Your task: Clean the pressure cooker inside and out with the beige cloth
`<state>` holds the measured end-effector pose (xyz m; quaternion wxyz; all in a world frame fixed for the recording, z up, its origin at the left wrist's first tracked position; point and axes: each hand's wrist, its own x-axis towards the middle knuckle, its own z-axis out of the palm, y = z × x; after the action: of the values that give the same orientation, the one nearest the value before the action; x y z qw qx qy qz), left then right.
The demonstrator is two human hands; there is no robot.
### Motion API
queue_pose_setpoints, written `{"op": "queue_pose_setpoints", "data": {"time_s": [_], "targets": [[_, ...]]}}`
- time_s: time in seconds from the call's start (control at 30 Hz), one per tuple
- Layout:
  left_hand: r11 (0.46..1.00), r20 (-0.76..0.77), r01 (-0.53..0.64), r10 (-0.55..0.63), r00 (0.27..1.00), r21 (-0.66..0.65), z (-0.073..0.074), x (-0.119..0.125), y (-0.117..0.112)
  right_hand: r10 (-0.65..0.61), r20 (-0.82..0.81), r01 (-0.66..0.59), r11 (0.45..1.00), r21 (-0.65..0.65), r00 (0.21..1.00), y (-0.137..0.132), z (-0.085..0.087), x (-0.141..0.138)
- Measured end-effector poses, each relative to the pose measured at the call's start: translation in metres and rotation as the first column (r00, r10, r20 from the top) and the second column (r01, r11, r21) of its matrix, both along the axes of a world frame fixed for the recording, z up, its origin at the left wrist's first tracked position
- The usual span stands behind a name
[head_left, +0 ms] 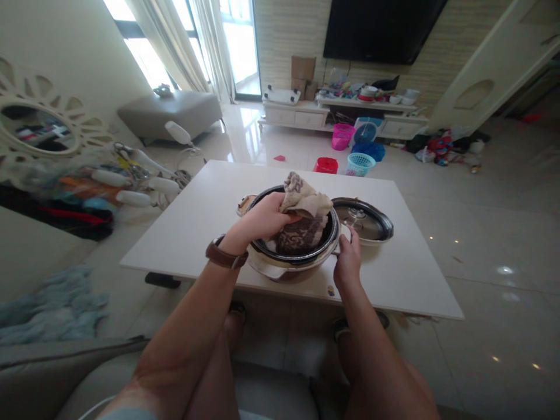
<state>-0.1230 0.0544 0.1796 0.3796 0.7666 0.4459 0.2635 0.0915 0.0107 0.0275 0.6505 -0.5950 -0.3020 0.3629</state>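
A rice cooker [268, 265] with a dark inner pot [329, 234] stands uncovered near the front of the white table. My left hand [273, 217], with a brown-strapped watch on its wrist, grips a beige and brown patterned cloth [306, 201]. Part of the cloth bunches above the rim, and the rest hangs down inside the pot. On the cooker's right side, my right hand [349, 256] is closed around its pale handle [345, 232]. The round lid [363, 220] lies on the table just right of the cooker, inner side up.
The white table [184, 233] extends to both sides of the cooker. A lamp with several white shades [164, 185] stands at its left edge. Beyond the far edge are a red container [326, 165] and a light blue basket [359, 164] on the floor.
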Motion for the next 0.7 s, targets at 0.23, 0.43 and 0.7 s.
{"op": "queue_pose_setpoints", "data": {"time_s": [0.23,0.43,0.7], "targets": [[0.963,-0.397,0.257,-0.269,0.877,-0.086,0.010,-0.004,-0.014,-0.045,0.005,0.046,0.999,-0.021,0.999,0.000,0.003,-0.001],[0.958,-0.487,0.274,-0.282,0.827,-0.089,-0.002,0.003,-0.009,-0.043,0.002,0.043,0.999,-0.008,0.999,0.000,0.004,-0.002],[0.943,-0.529,0.333,-0.284,0.799,-0.003,0.003,0.005,-0.014,-0.058,0.010,0.058,0.998,-0.002,0.998,0.000,0.005,-0.003]]}}
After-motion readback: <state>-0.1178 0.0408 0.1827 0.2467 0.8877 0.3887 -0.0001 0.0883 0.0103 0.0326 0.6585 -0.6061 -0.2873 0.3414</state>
